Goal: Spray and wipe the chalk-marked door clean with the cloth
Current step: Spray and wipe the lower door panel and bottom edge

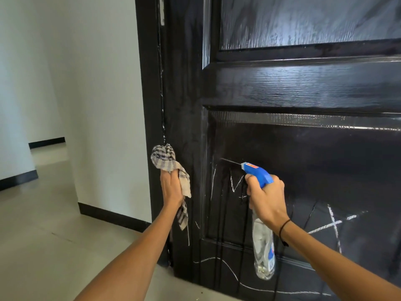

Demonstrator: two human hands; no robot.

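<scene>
A: What's worn on the arms?

B: Nothing. Both forearms come in bare from the 6 o'clock edge, no sleeves, no gloves.

A: Left hand [171,187]?

B: Bare. No ring, watch or band shows.

A: Right hand [268,199]?

B: Also bare. One item at the wrist: a thin black cord bracelet [283,230], looped once, with a small knot or bead hanging at its 6 o'clock end.

A: Nails?

B: Too blurred to tell.

Door [303,88] ahead and right, wall [97,83] to its left, left hand [171,185] with cloth [167,161] at door's left edge, right hand [267,198] with spray bottle [263,253] before lower panel, chalk marks [332,224] beside and below.
</scene>
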